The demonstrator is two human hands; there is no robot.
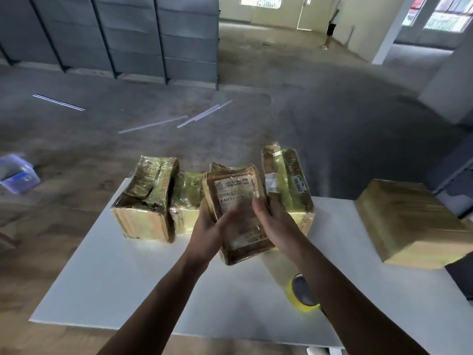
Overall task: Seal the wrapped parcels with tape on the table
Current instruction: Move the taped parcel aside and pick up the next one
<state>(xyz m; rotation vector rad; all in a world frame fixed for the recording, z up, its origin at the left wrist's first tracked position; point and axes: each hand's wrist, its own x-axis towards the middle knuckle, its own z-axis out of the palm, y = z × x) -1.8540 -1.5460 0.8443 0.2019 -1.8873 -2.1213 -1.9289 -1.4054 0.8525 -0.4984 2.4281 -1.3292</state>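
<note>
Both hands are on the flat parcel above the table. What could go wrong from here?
1. The tape roll lies under the right forearm, close to the near edge of the table; a sweep of the arm could knock it off.
2. The left hand and right hand both hold the flat parcel, which could bump the upright parcel behind it.

Well left of the left hand [206, 234], a translucent plastic bin [18, 174] sits on the concrete floor [307, 119]. Beyond it lie white strips [199, 116]; farther back stand grey panels [133, 34]. Far beyond the right hand [277, 226], a person [332, 28] stands.
</note>
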